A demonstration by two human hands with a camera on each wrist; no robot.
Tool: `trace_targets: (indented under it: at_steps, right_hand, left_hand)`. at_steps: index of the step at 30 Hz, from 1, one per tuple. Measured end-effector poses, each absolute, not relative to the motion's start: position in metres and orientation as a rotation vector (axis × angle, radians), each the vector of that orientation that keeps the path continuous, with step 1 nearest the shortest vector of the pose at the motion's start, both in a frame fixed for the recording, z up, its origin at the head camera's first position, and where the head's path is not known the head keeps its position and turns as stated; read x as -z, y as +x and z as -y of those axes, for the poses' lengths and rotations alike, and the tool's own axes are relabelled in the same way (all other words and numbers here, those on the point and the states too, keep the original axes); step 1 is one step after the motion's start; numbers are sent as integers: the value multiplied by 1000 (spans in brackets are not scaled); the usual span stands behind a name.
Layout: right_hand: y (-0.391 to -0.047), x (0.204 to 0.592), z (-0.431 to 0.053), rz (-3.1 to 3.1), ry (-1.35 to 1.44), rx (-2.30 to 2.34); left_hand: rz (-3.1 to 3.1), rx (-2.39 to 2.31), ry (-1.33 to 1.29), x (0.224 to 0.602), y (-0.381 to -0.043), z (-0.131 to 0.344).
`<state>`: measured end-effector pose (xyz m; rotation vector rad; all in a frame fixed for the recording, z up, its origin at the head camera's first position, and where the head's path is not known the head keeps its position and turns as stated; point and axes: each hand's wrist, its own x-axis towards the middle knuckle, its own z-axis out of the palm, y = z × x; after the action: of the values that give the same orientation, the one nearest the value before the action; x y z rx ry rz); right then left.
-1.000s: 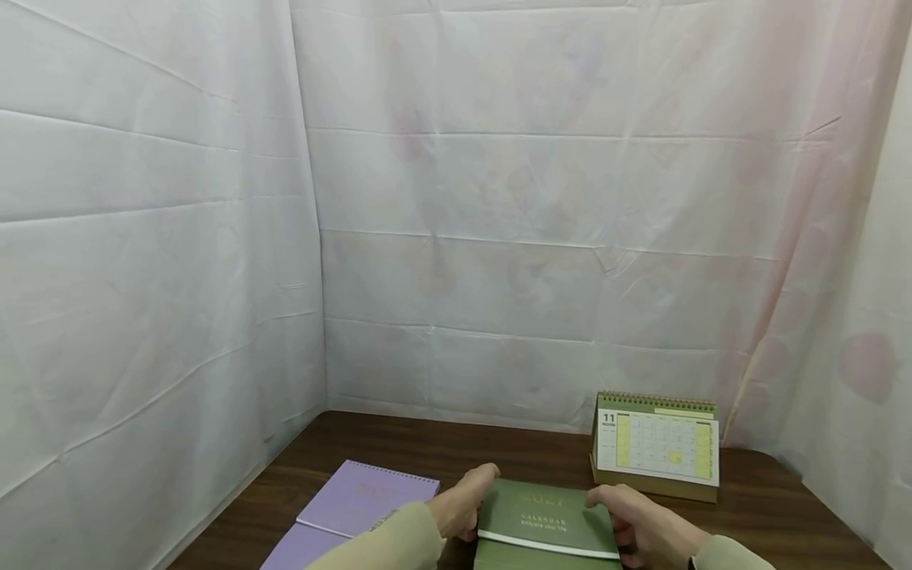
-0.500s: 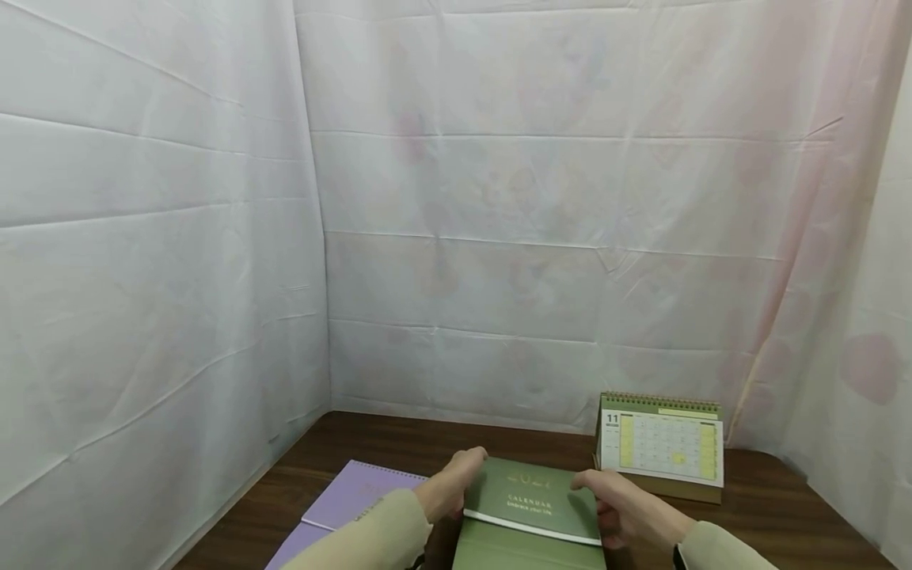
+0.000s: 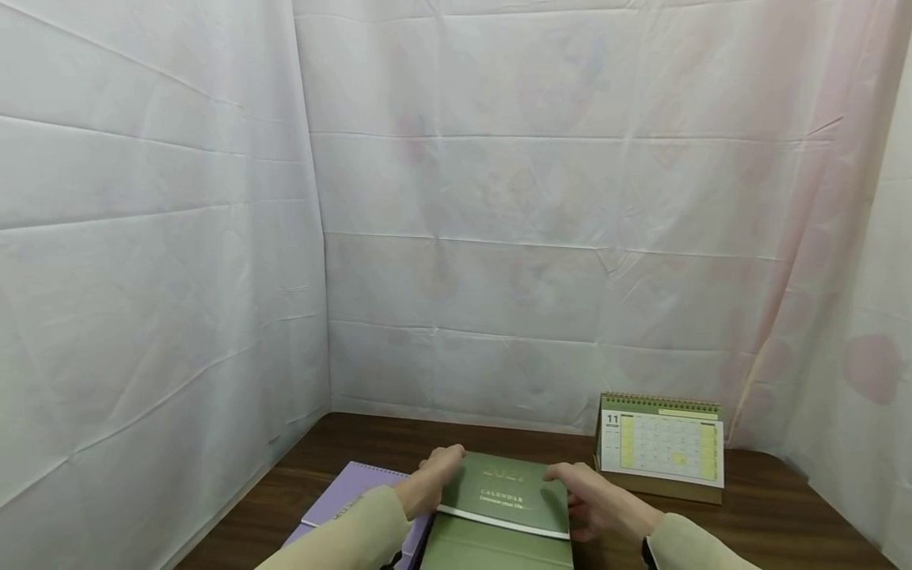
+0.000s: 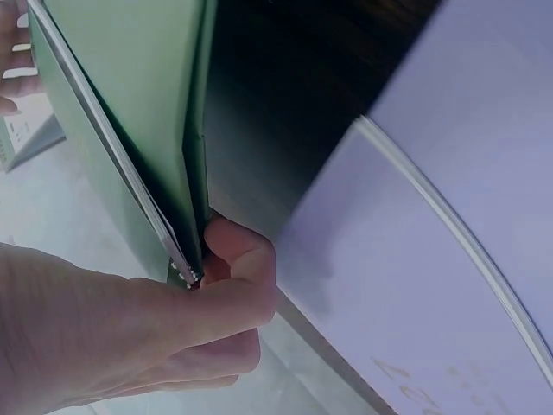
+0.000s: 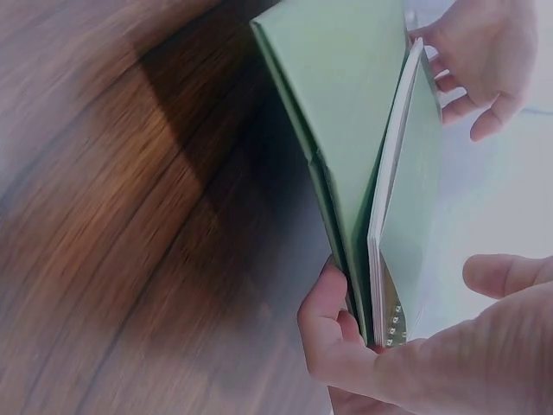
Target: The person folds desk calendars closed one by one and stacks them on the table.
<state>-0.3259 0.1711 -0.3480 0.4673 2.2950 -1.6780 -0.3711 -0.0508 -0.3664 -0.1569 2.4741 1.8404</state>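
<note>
Between my two hands is a green desk calendar [image 3: 502,495], folded flat, with gold lettering and a white page edge across its cover. My left hand [image 3: 431,480] grips its left edge near the top, fingers curled underneath in the left wrist view. My right hand [image 3: 597,500] holds the opposite edge, thumb over the cover and fingers curled below. Dark shadow shows beneath the green calendar [image 5: 346,130] in the right wrist view. A purple calendar [image 3: 359,492] lies flat just left of it, partly hidden by my left sleeve.
At the back right stands a desk calendar [image 3: 663,447] opened like a tent, showing a yellow and white month page marked 11. Everything rests on a dark wooden table [image 3: 442,434]. Pale fabric [image 3: 456,237] hangs behind the table and along both sides.
Both hands have carried the green calendar leftward and slightly farther back, closer to the purple calendar. More of the green calendar's lower panel shows now. The standing calendar keeps its place.
</note>
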Motion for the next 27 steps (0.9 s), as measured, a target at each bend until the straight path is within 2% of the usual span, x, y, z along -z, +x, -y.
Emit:
trace_targets:
  at_steps: [21,25,26,27]
  right_hand:
    - [-332,351,-124,-2294,401,1791]
    - [-333,351,-114,-2272,394,1819]
    - [-332,351,-112,-2266,379,1825]
    - [-333,352,-109,-2263,364,1827]
  left_hand:
    - [-2526,-1811,-286,367,-384,93]
    - [-2516,-1759,-215,359,-369,107]
    - [-2488,-1721,-132,356,-358,115]
    - [-2570,-1474,0,352,-345,125]
